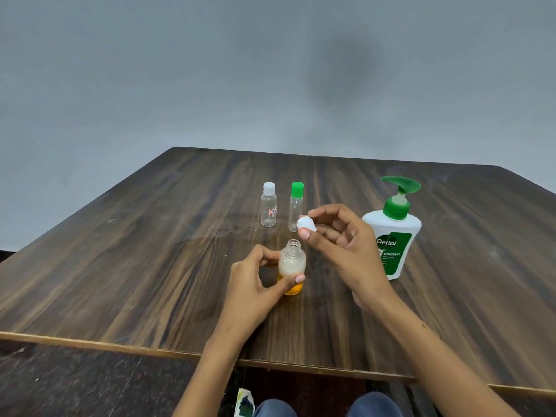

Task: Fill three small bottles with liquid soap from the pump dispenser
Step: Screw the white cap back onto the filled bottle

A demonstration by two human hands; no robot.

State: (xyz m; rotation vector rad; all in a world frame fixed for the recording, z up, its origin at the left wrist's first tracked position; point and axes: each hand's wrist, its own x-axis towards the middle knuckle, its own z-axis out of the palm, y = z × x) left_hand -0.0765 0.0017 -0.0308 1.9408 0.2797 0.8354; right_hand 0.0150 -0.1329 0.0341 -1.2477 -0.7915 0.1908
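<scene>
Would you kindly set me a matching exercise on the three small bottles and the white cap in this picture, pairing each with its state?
Things:
1. green-capped bottle
2. labelled bottle
3. open bottle
4. white cap

States:
A. gripped by the left hand, orange liquid at its bottom
B. pinched in the right hand
C. stands clear and capped, behind the white cap
D. stands capped in white, farthest left

Pairs: 1-C, 2-D, 3-A, 4-B

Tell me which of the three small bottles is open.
The nearest bottle, gripped by the left hand, holding orange liquid; its neck is bare. The other two keep white and green caps.
</scene>
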